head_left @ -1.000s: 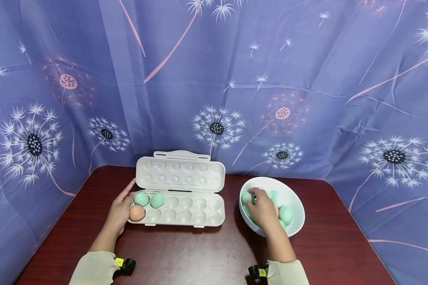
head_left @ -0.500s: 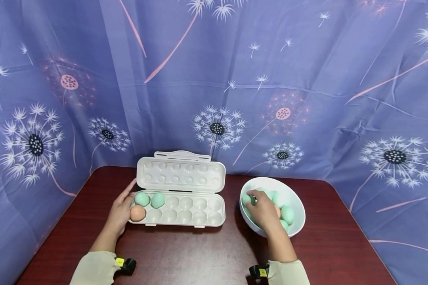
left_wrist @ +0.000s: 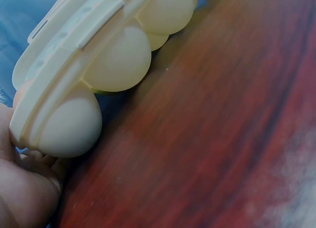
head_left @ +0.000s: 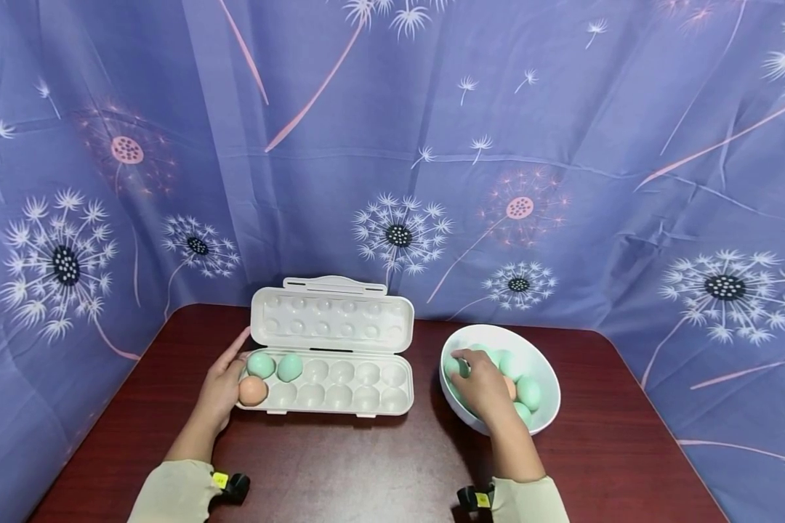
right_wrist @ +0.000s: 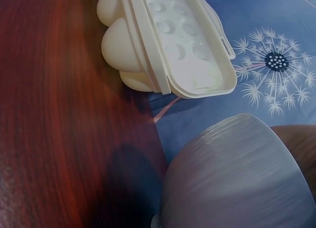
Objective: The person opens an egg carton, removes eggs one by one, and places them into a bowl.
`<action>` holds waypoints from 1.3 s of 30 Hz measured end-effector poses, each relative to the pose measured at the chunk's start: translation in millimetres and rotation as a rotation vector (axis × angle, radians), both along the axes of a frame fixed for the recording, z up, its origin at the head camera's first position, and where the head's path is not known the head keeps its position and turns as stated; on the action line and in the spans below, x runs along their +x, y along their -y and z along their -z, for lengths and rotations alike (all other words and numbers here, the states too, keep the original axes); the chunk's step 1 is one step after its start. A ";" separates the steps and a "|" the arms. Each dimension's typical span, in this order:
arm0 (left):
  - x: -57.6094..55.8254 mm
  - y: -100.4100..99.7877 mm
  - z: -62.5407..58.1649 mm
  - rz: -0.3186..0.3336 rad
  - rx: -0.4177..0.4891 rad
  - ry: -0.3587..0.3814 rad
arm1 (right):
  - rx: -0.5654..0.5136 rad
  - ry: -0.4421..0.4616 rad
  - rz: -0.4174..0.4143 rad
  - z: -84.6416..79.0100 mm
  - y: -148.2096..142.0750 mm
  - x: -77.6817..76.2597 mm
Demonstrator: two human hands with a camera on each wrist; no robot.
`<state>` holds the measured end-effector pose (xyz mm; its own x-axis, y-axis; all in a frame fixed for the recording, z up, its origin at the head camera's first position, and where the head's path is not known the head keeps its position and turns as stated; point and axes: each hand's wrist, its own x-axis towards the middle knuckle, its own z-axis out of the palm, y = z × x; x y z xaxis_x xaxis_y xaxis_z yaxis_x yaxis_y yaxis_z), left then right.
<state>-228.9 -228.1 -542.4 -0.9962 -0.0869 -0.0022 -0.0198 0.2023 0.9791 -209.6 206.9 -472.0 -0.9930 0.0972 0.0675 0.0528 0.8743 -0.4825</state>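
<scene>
A white plastic egg carton [head_left: 336, 415] stands with its lid [head_left: 333, 319] raised in the head view. Two green eggs [head_left: 290, 367] fill cups at its back left, and a brown egg [head_left: 253, 391] sits at the front left. My left hand [head_left: 219, 388] grips the carton's left end, one finger stretched along it. In the left wrist view, fingers [left_wrist: 37, 161] show beneath the end cup. Inside the white bowl [head_left: 543, 363], my right hand [head_left: 487, 385] has thumb and fingers around a green egg [head_left: 454, 365]. The right wrist view hides that grasp behind the bowl wall [right_wrist: 232, 178].
Several more green eggs [head_left: 528, 393] and a partly covered brown egg [head_left: 510, 388] lie in the bowl. Both containers stand on a dark red wooden table [head_left: 360, 465]. A blue curtain [head_left: 392, 160] with a dandelion print hangs right behind its back edge.
Eggs at the bowl's right side have shifted slightly, showing more of the brown one. Both hands stay in nearly the same places.
</scene>
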 end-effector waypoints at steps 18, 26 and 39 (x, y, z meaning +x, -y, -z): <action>0.7 1.2 -4.0 -0.018 0.002 0.025 | -0.115 -0.100 -0.011 -9.3 1.6 -1.4; 1.5 3.0 -4.0 -0.021 0.007 0.010 | -0.233 -0.271 -0.106 -10.2 16.3 -1.8; 1.4 0.1 -5.3 -0.002 0.028 0.035 | -0.282 -0.521 -0.231 -8.3 42.4 4.2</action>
<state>-227.5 -228.2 -537.1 -0.9953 -0.0880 -0.0395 -0.0545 0.1750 0.9831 -205.4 164.6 -463.6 -0.8344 -0.0309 0.5504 -0.4255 0.6709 -0.6073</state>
